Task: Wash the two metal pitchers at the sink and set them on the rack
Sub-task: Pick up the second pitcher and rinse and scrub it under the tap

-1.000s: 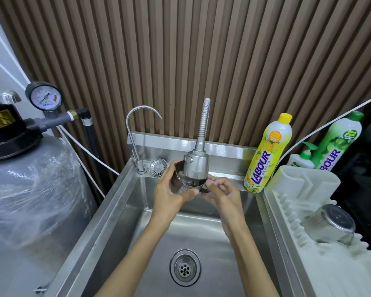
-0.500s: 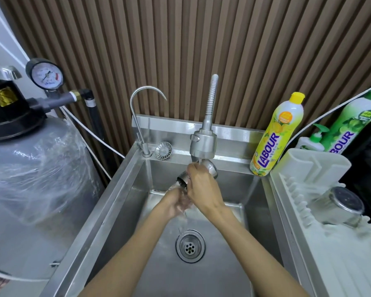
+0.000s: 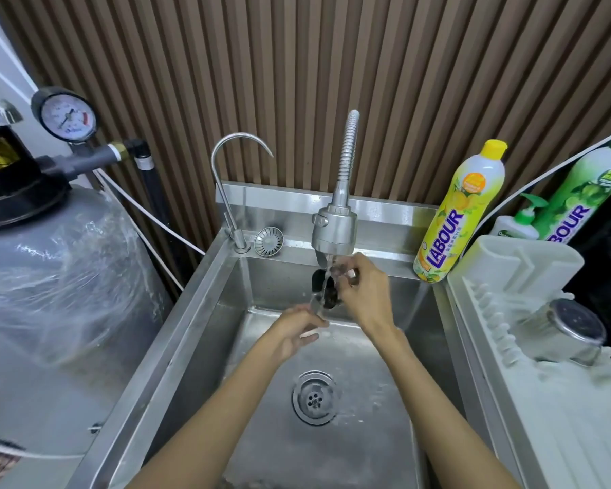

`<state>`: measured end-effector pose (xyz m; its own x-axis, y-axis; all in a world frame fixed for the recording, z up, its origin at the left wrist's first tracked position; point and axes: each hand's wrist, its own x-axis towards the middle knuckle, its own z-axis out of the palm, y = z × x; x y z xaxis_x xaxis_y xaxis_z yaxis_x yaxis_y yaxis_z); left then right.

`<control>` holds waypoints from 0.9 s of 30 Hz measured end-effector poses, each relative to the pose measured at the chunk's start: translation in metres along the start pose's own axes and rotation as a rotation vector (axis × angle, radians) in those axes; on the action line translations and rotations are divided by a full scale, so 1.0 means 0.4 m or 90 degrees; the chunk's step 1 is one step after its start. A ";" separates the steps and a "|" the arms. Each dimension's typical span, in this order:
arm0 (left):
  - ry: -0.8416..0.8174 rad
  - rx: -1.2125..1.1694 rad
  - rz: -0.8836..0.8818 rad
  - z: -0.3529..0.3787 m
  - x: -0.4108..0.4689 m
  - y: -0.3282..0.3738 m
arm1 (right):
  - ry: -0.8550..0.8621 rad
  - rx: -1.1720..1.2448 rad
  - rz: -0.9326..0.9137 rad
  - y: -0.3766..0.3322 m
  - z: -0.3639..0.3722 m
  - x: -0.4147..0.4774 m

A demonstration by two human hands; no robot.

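Observation:
A small metal pitcher (image 3: 326, 289) hangs tilted under the spray faucet (image 3: 334, 231), and water streams over it. My right hand (image 3: 365, 294) grips the pitcher from the right and hides much of it. Just below, my left hand (image 3: 295, 335) lies with relaxed fingers in the falling water, touching the pitcher's lower edge. The second metal pitcher (image 3: 563, 333) lies on its side on the white drying rack (image 3: 529, 411) at the right. Both hands are over the back half of the steel sink (image 3: 191, 322).
The drain (image 3: 313, 397) sits mid-basin. A thin gooseneck tap (image 3: 226, 192) and a strainer lid (image 3: 268, 241) are on the back ledge. A yellow dish-soap bottle (image 3: 459, 213), a green one (image 3: 579, 199) and a pump bottle (image 3: 517, 224) stand at the right. A wrapped tank (image 3: 57, 277) stands at the left.
One second ago both hands cupped the pitcher right under the faucet head. Since then my left hand has dropped below it, and my right hand alone holds it in the stream.

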<state>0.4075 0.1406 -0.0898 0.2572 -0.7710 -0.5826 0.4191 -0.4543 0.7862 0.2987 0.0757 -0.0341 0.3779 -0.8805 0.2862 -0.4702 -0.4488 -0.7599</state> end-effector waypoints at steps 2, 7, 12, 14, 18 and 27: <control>-0.003 -0.024 0.080 0.017 -0.013 -0.002 | 0.011 0.147 0.140 0.029 -0.023 -0.008; 0.022 -0.013 0.276 0.056 -0.068 -0.005 | -0.028 0.446 0.283 0.073 -0.048 -0.062; 0.043 0.128 0.391 0.054 -0.081 -0.004 | -0.040 0.614 0.312 0.050 -0.053 -0.069; 0.068 0.164 0.408 0.044 -0.074 0.003 | -0.037 0.614 0.308 0.034 -0.051 -0.070; 0.114 0.125 0.418 0.028 -0.071 0.027 | -0.024 0.564 0.310 0.006 -0.045 -0.068; 0.151 0.127 0.501 0.039 -0.118 0.078 | -0.033 0.554 0.281 -0.023 -0.070 -0.063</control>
<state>0.3947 0.1557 -0.0343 0.5952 -0.7912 0.1404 -0.1150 0.0891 0.9894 0.2713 0.0979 -0.0181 0.3541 -0.9251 -0.1371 0.1678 0.2070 -0.9638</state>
